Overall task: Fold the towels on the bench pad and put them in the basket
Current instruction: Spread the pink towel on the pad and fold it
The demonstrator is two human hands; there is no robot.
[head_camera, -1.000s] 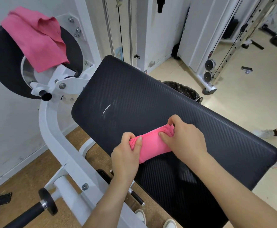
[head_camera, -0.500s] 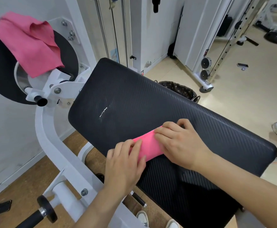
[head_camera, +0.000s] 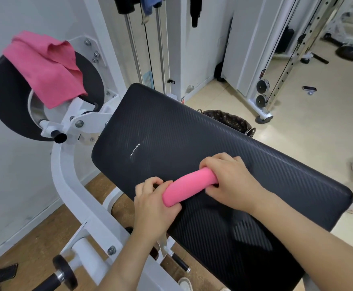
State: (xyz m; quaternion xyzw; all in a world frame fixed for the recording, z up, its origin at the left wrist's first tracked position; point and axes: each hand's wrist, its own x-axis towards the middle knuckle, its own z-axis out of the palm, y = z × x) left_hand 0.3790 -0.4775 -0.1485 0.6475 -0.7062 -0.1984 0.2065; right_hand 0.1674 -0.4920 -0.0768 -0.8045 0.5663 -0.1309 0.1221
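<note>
A pink towel (head_camera: 189, 186), rolled into a tight cylinder, is held over the near edge of the black bench pad (head_camera: 192, 141). Its lower end is gripped by the left hand (head_camera: 153, 206), fingers curled round it. Its upper end is gripped by the right hand (head_camera: 230, 181). A second pink towel (head_camera: 45, 70) is draped unfolded over the round black roller pad (head_camera: 7, 97). A patterned basket (head_camera: 228, 120) is positioned on the floor behind the pad.

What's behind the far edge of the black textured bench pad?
A dark floral-lined basket on the floor; the black bench pad hides its lower part and any contents.
</note>
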